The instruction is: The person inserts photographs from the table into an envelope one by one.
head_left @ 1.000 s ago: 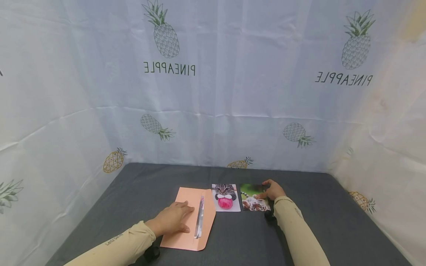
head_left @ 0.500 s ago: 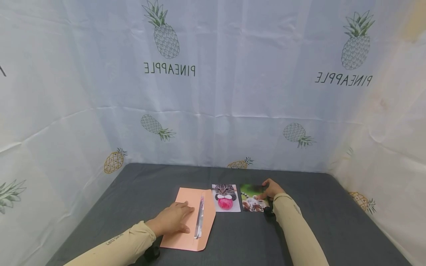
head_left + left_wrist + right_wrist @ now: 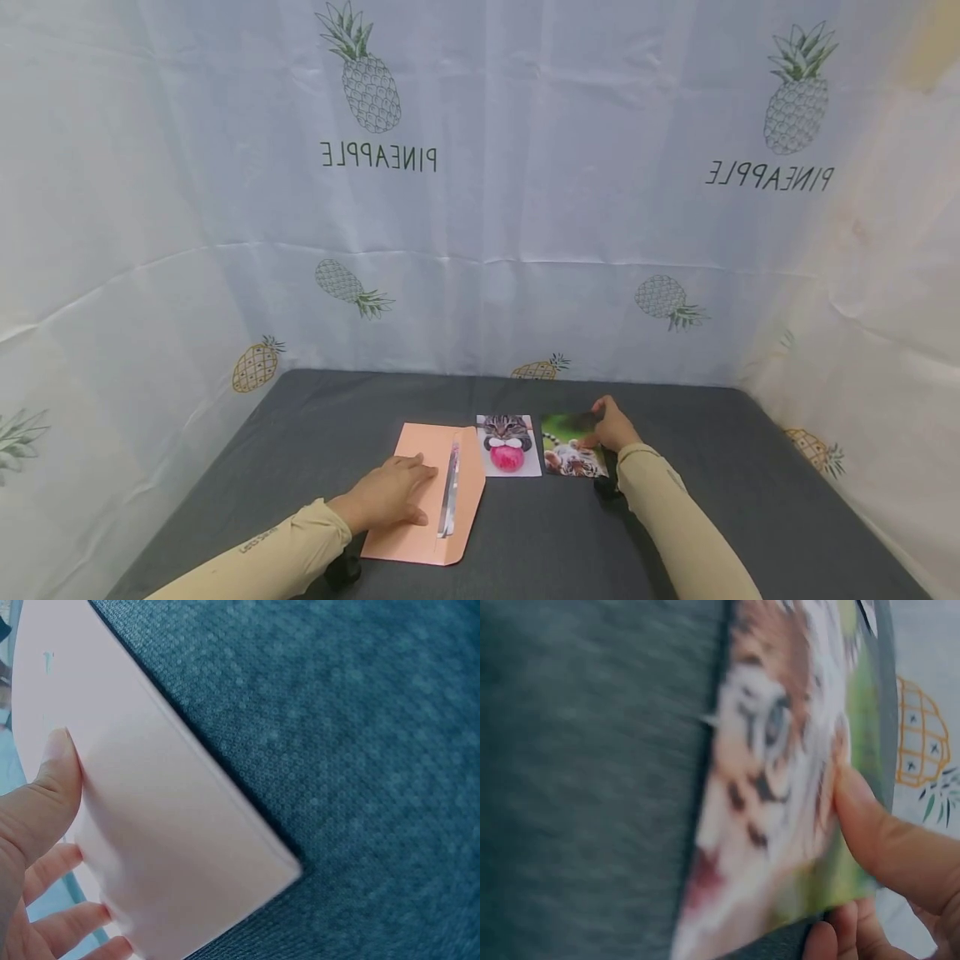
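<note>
With right fingers [image 3: 846,926], pinches tiger photo [image 3: 573,459]. With spread left fingers [image 3: 423,473], touches envelope [image 3: 431,497]. Could crease tiger photo by squeezing.

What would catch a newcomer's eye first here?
Probably the peach envelope on the dark table, under the left hand. Right of it are a cat photo and a tiger cub photo, the latter held by the right hand. Behind hangs a pale curtain with pineapples and mirrored lettering.
</note>
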Demonstrator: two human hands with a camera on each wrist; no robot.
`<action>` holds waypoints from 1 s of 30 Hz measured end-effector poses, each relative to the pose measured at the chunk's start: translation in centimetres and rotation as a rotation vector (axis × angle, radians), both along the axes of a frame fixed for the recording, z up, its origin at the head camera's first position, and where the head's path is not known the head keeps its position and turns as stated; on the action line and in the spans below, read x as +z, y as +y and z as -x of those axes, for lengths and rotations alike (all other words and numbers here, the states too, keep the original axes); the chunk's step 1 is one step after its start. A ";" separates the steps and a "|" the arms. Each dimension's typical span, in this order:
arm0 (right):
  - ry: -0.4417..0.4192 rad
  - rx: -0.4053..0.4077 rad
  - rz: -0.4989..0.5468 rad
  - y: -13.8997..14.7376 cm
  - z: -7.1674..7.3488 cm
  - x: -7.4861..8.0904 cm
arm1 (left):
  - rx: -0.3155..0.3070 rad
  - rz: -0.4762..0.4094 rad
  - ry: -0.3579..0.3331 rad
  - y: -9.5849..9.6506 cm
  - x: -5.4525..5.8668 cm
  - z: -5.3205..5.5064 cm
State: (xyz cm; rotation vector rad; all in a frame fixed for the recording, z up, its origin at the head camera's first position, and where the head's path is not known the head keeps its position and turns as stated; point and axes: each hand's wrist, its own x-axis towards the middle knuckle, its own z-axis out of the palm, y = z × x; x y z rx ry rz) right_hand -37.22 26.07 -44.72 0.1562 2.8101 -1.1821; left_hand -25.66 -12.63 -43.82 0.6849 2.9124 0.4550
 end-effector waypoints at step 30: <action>0.133 0.043 0.427 -1.5 -6.0 4.2 | -0.013 0.000 0.011 -0.1 0.0 -0.1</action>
